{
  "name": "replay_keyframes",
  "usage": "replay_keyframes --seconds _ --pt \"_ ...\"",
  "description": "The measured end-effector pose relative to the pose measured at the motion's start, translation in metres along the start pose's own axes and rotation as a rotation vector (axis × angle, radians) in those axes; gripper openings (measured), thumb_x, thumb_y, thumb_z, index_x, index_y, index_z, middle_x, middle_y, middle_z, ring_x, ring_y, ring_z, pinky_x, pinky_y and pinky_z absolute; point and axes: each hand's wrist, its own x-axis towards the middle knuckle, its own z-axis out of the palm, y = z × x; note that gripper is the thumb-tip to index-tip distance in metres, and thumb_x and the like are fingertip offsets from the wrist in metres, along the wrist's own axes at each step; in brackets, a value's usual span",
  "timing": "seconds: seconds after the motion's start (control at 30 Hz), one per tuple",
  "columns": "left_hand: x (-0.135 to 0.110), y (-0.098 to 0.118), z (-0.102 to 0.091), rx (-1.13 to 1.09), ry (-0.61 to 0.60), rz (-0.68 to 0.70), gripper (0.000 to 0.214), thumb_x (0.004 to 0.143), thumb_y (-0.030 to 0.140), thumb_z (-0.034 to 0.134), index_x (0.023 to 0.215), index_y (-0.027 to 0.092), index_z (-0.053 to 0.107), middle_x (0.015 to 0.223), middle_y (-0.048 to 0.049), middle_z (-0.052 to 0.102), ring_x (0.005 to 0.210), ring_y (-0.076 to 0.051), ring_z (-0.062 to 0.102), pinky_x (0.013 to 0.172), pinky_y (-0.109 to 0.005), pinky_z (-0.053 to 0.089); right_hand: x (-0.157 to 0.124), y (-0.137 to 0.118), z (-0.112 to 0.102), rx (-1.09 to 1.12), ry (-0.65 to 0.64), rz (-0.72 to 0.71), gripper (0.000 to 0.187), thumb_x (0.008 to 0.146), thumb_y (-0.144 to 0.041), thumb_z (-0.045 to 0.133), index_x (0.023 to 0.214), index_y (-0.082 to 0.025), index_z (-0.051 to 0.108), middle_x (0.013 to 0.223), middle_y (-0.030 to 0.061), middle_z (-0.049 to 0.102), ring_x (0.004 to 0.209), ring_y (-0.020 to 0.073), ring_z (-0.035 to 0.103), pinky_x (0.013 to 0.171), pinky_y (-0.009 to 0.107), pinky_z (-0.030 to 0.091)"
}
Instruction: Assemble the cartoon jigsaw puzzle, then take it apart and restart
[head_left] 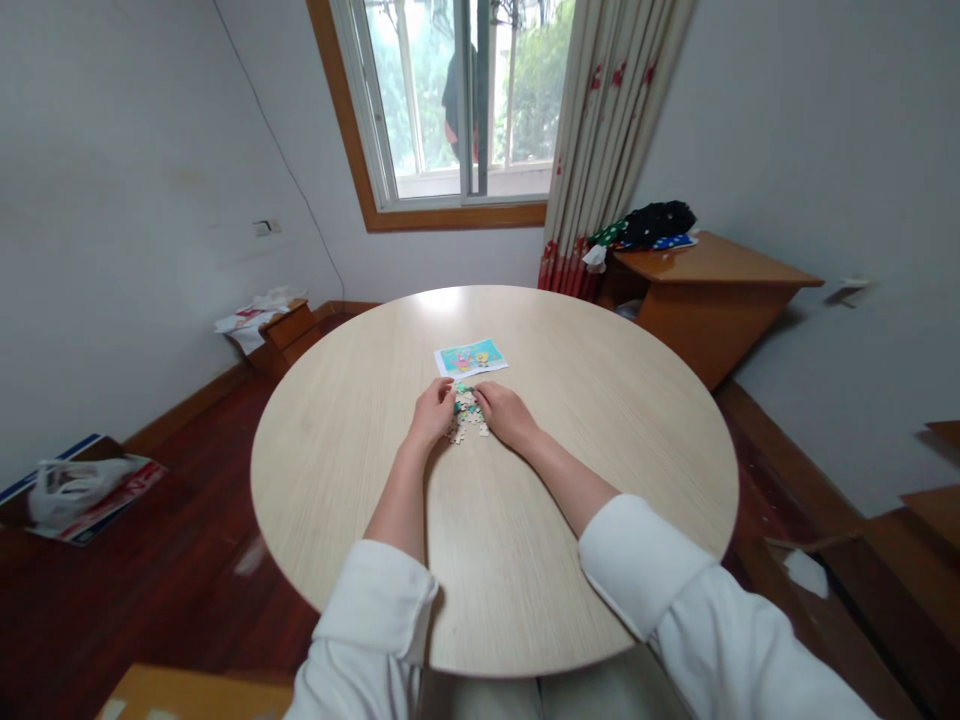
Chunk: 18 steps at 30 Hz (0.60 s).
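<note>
A small heap of jigsaw puzzle pieces (pixel 466 415) lies on the round table, some with pale backs up and others showing green or teal. My left hand (pixel 433 410) rests at the heap's left edge, its fingers curled in and closed; what they hold is hidden. On the opposite side, my right hand (pixel 507 413) has thumb and forefinger closed at the heap's upper right, on what looks like a dark greenish piece. Just beyond both hands lies a picture sheet (pixel 471 357) with pink and yellow cartoon figures on a turquoise ground.
The pale wooden round table (pixel 510 560) stretches out around my forearms. Behind it are a window (pixel 465 100) and a curtain (pixel 611 120). A brown desk (pixel 712 290) with cloths on top stands at the back right. A plastic bag (pixel 79 490) lies on the floor at left.
</note>
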Motion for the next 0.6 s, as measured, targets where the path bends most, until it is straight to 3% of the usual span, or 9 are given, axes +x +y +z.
replay_keyframes --seconds 0.17,0.3,0.43,0.6 --pt "-0.003 -0.004 -0.012 -0.116 -0.212 0.044 0.045 0.071 0.012 0.049 0.115 0.015 0.057 0.099 -0.0085 0.067 0.096 -0.018 0.062 0.091 -0.034 0.046 0.006 0.013 0.001 0.214 0.178 -0.010 0.021 0.090 -0.015 0.043 0.091 -0.016 0.063 0.093 0.0087 0.068 0.086 0.0176 0.060 0.079 0.027 0.043" --pt "-0.011 -0.002 -0.015 0.043 -0.370 0.173 0.069 0.059 0.007 0.058 0.127 0.016 0.051 0.118 -0.0111 0.061 0.110 -0.022 0.056 0.099 -0.036 0.041 0.007 0.018 -0.005 0.308 0.238 0.006 0.017 0.086 -0.012 0.047 0.086 -0.016 0.064 0.088 0.0078 0.068 0.082 0.0168 0.060 0.075 0.026 0.042" --pt "-0.013 -0.001 -0.015 0.272 -0.309 0.246 0.059 0.061 0.004 0.054 0.118 0.017 0.061 0.115 -0.0104 0.063 0.109 -0.024 0.056 0.100 -0.039 0.041 0.005 0.018 -0.011 0.320 0.248 0.035 0.015 0.085 -0.019 0.052 0.074 -0.016 0.061 0.076 0.0049 0.064 0.069 0.0147 0.054 0.067 0.025 0.039" --pt "-0.010 -0.006 -0.014 0.310 -0.198 0.212 0.040 0.069 0.006 0.052 0.105 0.015 0.067 0.102 -0.0096 0.068 0.094 -0.021 0.061 0.090 -0.036 0.046 0.003 0.015 -0.013 0.298 0.225 0.010 0.027 0.089 -0.024 0.048 0.063 -0.017 0.053 0.067 0.0025 0.058 0.063 0.0131 0.047 0.063 0.024 0.034"
